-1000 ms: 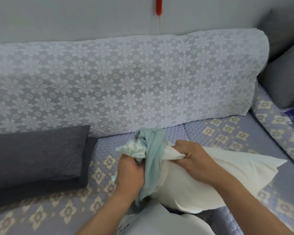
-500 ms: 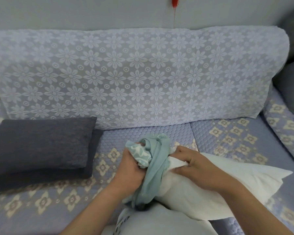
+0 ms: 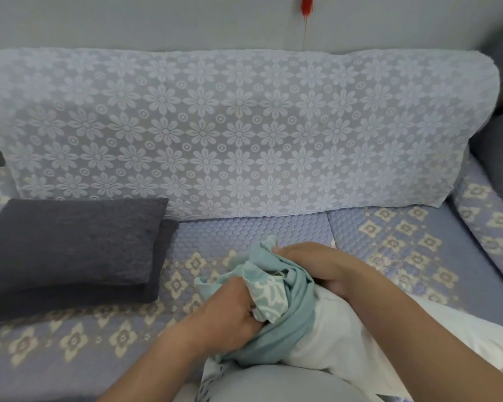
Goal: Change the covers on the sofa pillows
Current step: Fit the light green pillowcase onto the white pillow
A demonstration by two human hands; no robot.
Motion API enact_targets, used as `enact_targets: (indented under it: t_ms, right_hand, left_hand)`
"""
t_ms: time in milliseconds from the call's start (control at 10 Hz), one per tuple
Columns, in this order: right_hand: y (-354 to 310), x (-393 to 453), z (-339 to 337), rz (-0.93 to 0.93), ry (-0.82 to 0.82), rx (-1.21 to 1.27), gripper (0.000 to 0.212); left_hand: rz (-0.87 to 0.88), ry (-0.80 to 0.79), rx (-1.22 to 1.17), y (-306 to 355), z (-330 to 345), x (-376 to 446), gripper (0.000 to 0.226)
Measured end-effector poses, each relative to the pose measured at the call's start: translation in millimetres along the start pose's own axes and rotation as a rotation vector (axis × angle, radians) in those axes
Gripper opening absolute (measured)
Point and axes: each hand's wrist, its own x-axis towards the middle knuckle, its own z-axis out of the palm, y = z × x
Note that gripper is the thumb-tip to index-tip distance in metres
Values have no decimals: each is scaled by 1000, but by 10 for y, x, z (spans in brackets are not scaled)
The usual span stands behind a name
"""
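Observation:
A bare white pillow insert [image 3: 340, 340] lies on the sofa seat at the lower right. A bunched teal cover [image 3: 288, 323] with a pale floral print wraps its left end. My left hand [image 3: 230, 314] grips a wad of that cover from the left. My right hand [image 3: 320, 268] lies over the top of the bunch, its fingers curled on the cover's upper edge and the pillow's end. Two dark grey pillows [image 3: 70, 242] lie stacked at the left of the seat.
The sofa seat [image 3: 244, 230] has a quilted lavender mat with cream flowers. A lace floral throw [image 3: 238, 129] covers the backrest. Grey cushions [image 3: 500, 158] stand at the right corner. A pale cloth [image 3: 273, 384] lies at the bottom edge.
My right hand has moved up and over the bunched teal cover. The cover has slid further onto the pillow's end. The view has shifted slightly left.

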Motion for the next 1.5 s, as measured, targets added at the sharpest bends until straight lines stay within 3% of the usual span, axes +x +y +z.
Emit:
enact_targets:
  t_ms: [100, 200, 300, 400, 600, 700, 800, 900, 1100, 1200, 1300, 1400, 1500]
  right_hand:
    - [-46, -107, -46, 26, -168, 483, 48]
    - [-103, -184, -218, -53, -105, 896, 53]
    - [-50, -354, -410, -112, -11, 1000, 44]
    - [20, -535, -651, -188, 134, 1052, 41]
    - [51, -908, -783, -390, 309, 1005, 49]
    - [282, -1179, -1294, -543, 429, 1149, 110]
    - [491, -1230, -1518, -601, 628, 1196, 108]
    - [498, -1066, -1290, -585, 740, 1112, 28]
    - [567, -837, -1177, -702, 920, 1069, 28]
    - [683, -873, -1367, -734, 716, 1212, 70]
    - [678, -889, -1485, -786, 542, 1335, 104]
    - [411, -802, -1268, -772, 549, 1193, 56]
    - [173, -617, -1031, -717, 617, 1027, 40]
  left_hand:
    - [87, 17, -11, 36, 59, -13, 47]
    - [-55, 197, -140, -124, 84, -98, 68]
    - [-161, 413, -137, -265, 55, -142, 50]
    - [-286, 537, -34, -355, -61, -65, 25]
    - [-474, 581, 99, -454, -215, 256, 14]
    - [-627, 654, 85, -659, -491, 329, 19]
    - [-613, 655, 88, -667, -615, 456, 22]
    - [-546, 671, 148, -553, -509, 674, 18]
    - [-622, 683, 101, -616, -353, 820, 16]
    - [-587, 587, 131, -649, -494, 896, 15]
    - [-429, 427, 103, -464, -651, 1061, 13]
    - [-404, 343, 67, -314, -788, 1288, 12]
    - [-504, 360, 13, -307, -883, 1526, 12]
